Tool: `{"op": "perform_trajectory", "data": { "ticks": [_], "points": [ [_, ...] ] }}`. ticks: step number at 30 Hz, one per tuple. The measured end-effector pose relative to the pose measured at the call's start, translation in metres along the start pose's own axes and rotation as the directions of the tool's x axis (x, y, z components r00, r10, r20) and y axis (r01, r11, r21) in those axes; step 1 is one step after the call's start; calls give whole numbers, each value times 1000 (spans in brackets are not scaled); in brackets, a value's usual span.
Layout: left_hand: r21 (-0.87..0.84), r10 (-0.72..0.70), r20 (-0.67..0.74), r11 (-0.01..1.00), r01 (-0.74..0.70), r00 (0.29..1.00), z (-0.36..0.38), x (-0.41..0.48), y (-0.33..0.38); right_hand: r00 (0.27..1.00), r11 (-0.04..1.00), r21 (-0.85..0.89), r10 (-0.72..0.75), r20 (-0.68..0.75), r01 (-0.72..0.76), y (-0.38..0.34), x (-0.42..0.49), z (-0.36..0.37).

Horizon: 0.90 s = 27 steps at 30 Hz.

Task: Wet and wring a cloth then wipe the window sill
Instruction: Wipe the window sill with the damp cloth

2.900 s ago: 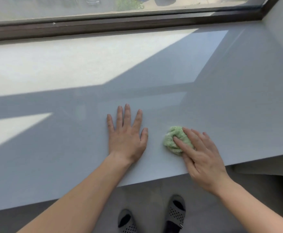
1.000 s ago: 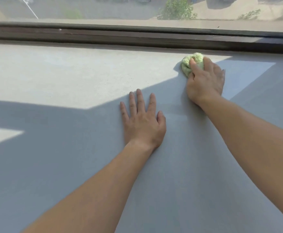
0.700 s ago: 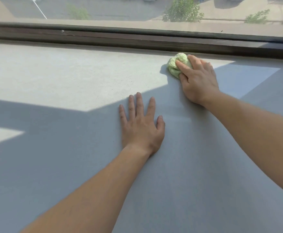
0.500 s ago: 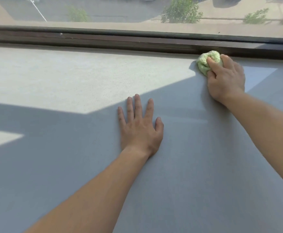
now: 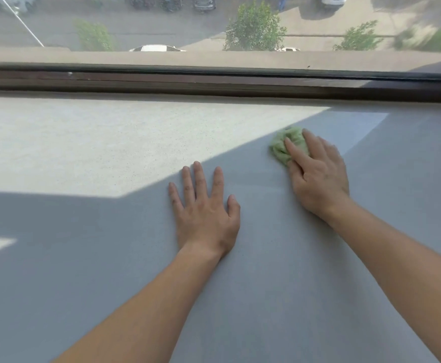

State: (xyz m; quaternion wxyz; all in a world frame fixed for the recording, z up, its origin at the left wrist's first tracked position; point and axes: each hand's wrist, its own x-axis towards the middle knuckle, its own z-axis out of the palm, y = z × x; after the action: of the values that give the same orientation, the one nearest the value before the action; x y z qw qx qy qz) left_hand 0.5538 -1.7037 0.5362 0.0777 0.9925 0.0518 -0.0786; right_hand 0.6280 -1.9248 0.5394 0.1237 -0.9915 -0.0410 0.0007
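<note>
On the sill [image 5: 83, 153], right hand [image 5: 319, 176] presses straight fingers [image 5: 291, 150] onto the cloth [image 5: 279, 148] to wipe; left hand [image 5: 206, 213] lies flat, fingers apart, seemingly bracing.

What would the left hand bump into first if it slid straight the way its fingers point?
The left hand would probably meet the dark window frame first, across the window sill. The green cloth lies off to its right.

On the sill [image 5: 83, 284], left hand [image 5: 206, 216] lies left of cloth [image 5: 282, 145] under right hand [image 5: 319, 176].
</note>
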Motion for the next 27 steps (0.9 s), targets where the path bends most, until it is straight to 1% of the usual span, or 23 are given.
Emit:
{"op": "perform_trajectory", "data": {
  "ticks": [2, 3, 4, 6, 7, 8, 9, 10, 13, 15, 16, 17, 18, 19, 21, 22, 23, 24, 26, 27],
  "points": [
    [-8, 4, -2, 1000, -4, 1000, 1, 1, 0, 990, 991, -18, -134, 54, 135, 6, -24, 2],
    [-11, 7, 0, 1000, -7, 1000, 2, 1, 0, 987, 989, -23, -146, 66, 148, 14, -26, 0],
    [-13, 11, 1, 1000, -11, 1000, 2, 1, 0, 992, 994, -19, -109, 56, 110, 23, -24, -3],
    [-12, 19, 3, 1000, -19, 1000, 3, 1, -1, 996, 996, 21, 92, -2, -91, 33, -16, -8],
    [-10, 22, 4, 1000, -22, 1000, 3, 1, -1, 980, 980, 41, 196, -26, -195, 31, -14, -9],
    [-11, 27, 6, 1000, -27, 1000, 4, 1, -2, 964, 964, 49, 263, -37, -261, 24, -16, -8],
    [-13, 33, 7, 999, -33, 999, 4, 1, -2, 958, 957, 48, 287, -32, -285, 14, -23, -6],
    [-17, 39, 6, 999, -39, 999, 4, 1, -2, 965, 965, 42, 261, -25, -260, 2, -35, -4],
    [-28, 61, 12, 998, -61, 998, 3, 0, -1, 999, 999, 12, 37, 23, -37, -23, -93, 5],
    [-27, 85, 24, 996, -84, 996, 3, -1, -1, 993, 996, 16, -93, 78, 92, -19, -118, 7],
    [-28, 93, 27, 995, -92, 995, 3, -2, -1, 987, 992, 17, -126, 98, 124, -11, -121, 5],
    [-30, 98, 28, 995, -97, 995, 4, -2, -2, 989, 994, 5, -114, 95, 114, -2, -118, 3],
    [-30, 100, 29, 995, -100, 995, 4, -3, -2, 996, 999, 0, -54, 73, 54, 6, -113, 0],
    [-27, 102, 29, 994, -102, 994, 4, -3, -2, 998, 999, 11, 41, 39, -41, 13, -107, -3],
    [-18, 104, 31, 994, -103, 994, 5, -5, -1, 967, 966, 50, 253, -26, -252, 14, -101, -4],
    [-15, 104, 31, 995, -103, 994, 5, -5, -1, 951, 951, 53, 306, -50, -304, 7, -103, -2],
    [-12, 103, 30, 995, -103, 994, 5, -6, -1, 950, 952, 51, 305, -67, -302, -4, -111, 1],
    [-9, 104, 33, 995, -104, 994, 5, -6, -1, 964, 965, 46, 260, -65, -257, -14, -123, 3],
    [-2, 106, 38, 994, -106, 994, 5, -8, -1, 996, 996, 23, 91, -26, -90, -25, -156, 9],
    [3, 108, 39, 994, -108, 993, 4, -8, -1, 1000, 1000, 15, 2, -5, -2, -24, -172, 10]
  ]
}}
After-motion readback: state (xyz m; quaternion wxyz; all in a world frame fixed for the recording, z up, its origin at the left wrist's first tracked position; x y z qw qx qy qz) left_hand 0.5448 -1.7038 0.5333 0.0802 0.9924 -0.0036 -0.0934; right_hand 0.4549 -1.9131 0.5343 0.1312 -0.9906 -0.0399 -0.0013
